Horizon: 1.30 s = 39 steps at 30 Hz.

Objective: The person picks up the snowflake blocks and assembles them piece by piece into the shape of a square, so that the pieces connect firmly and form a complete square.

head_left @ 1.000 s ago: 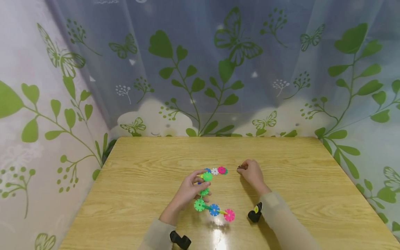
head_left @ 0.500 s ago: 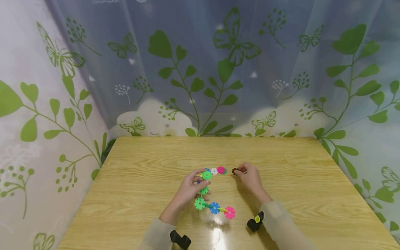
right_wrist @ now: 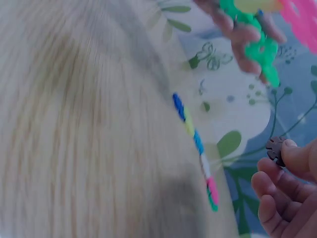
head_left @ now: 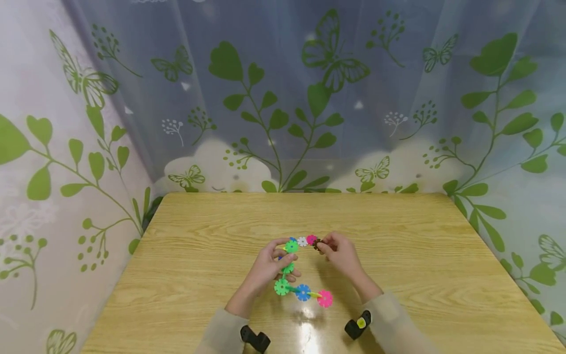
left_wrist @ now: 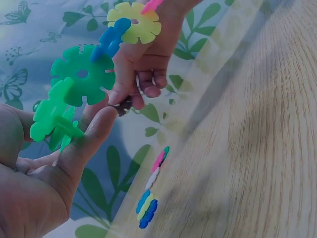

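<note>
My left hand [head_left: 267, 265] holds a chain of joined notched plastic discs [left_wrist: 82, 74] by its green discs, with blue, yellow and pink ones further along. In the head view the chain's pink end disc [head_left: 325, 299] hangs out toward the front right. My right hand [head_left: 344, 255] pinches a small dark brown notched disc [right_wrist: 275, 150] between thumb and fingers. Behind the hands, a row of discs [right_wrist: 198, 141] lies on the table, in blue, yellow, white, pink and green. In the head view, the brown disc overlaps the row's right end; both wrist views show it apart from the row.
The wooden table [head_left: 212, 216] spreads around both hands. Printed curtains [head_left: 283, 123] with leaves and butterflies hang behind it and at both sides. A black wrist camera [head_left: 255, 339] sits at the left cuff, another wrist camera [head_left: 358, 325] at the right.
My right hand has moved left with the brown disc, from apart on the right to the right end of the row. The left hand and its chain have hardly moved.
</note>
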Tool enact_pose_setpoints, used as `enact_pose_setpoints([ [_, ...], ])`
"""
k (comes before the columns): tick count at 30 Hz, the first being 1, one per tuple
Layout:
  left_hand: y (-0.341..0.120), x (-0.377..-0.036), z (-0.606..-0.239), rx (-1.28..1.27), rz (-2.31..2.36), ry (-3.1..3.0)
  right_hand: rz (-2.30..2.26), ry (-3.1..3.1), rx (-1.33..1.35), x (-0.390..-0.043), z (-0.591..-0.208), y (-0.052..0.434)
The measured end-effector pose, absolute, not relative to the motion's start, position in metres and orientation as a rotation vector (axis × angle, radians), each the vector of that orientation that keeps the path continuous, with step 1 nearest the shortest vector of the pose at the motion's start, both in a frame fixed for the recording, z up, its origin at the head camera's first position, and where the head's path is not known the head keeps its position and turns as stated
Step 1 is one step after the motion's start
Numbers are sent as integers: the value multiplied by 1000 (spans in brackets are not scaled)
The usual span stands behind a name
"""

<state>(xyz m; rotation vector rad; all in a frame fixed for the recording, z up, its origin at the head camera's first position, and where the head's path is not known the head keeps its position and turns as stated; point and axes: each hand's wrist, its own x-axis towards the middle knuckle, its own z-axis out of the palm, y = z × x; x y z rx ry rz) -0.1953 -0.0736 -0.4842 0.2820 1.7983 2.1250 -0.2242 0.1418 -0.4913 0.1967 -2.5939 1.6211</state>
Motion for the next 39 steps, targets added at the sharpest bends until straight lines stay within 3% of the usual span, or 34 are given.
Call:
enact_pose_setpoints([
  [16, -71, -195, -484, 295, 2098, 1802, 1695, -2512, 477, -208, -473, 125],
  [24, -69, -194, -484, 332, 2078, 1817, 1689, -2504, 528, -207, -475, 125],
  [31, -70, -192, -482, 346, 2076, 1824, 1860, -2442, 503, -194, -449, 120],
  [39, -69, -192, -480, 349, 2071, 1846, 1881, -2322, 541, -207, -479, 121],
])
